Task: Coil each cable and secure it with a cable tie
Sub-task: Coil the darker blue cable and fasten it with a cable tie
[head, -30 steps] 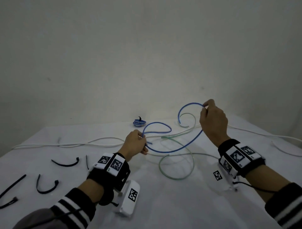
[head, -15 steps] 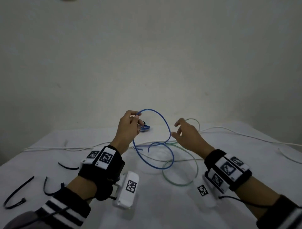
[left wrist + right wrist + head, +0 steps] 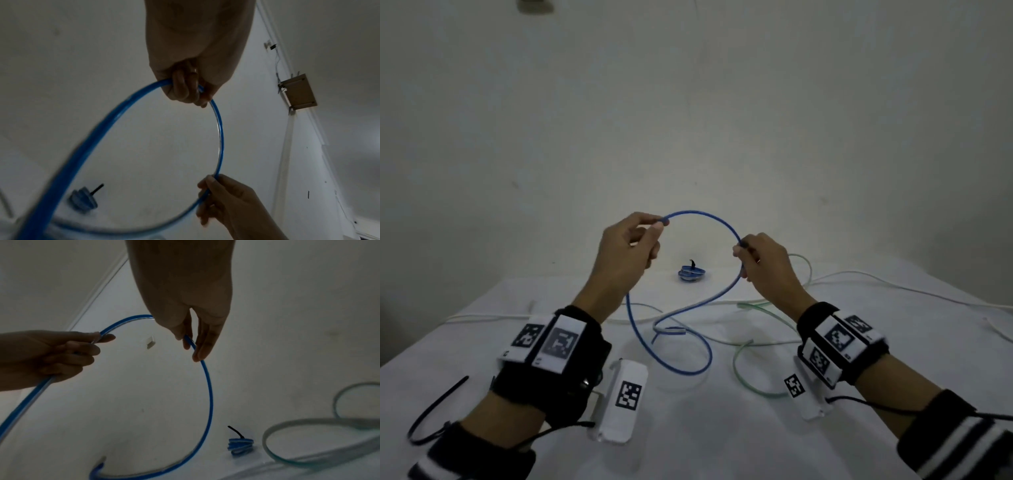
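Black cable ties [image 3: 434, 407] lie at the near left of the white table [image 3: 688, 438]. The left hand [image 3: 628, 251], raised above it, pinches the blue cable [image 3: 702, 219] between thumb and fingers; the cable arches rightward to the right hand [image 3: 765, 263], which also pinches it, the two hands apart at about the same height. From the left hand the cable drops toward the near side, loops on the table and curls back under the arch; from the right hand it runs down and left to the table. A coiled blue cable [image 3: 691, 274], bound with a black tie, sits far centre. A green cable [image 3: 753, 383] loops near right, white cables [image 3: 859, 274] trailing far right. The left wrist view alone shows a brown bracket [image 3: 298, 92] on the wall; the right wrist view shows the right fingers [image 3: 205, 344] nearly straight along the cable.
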